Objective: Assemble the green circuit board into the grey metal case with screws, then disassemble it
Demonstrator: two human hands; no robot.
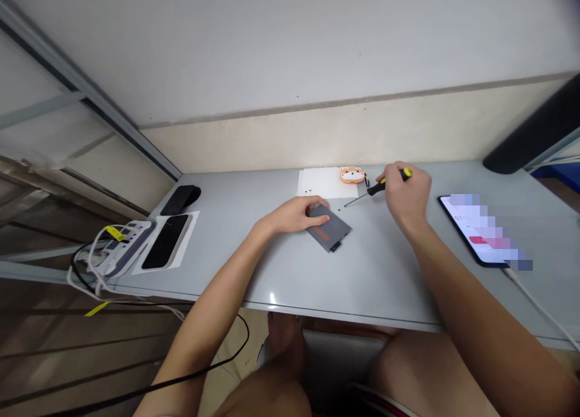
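My left hand [304, 214] is closed on a flat dark-grey rectangular case [333, 226] with a reddish-brown patch, thumb over its top and fingers at its far edge. A small black connector-like piece juts from the case's near side. In my right hand [408, 193] is a screwdriver [376, 188] with a black and yellow handle, its thin shaft slanting down to the left. The tip is by a tiny dark piece [345, 206], perhaps a screw, on the desk; I cannot tell whether they touch. Another tiny dark piece [339, 210] lies beside the case.
White paper [317, 184] with small dark bits lies at the back, beside an orange animal-faced case [352, 175]. At right, a lit phone [480, 232] has a white cable. A dark phone [166, 242], black object [180, 199] and power strip [127, 248] are at left.
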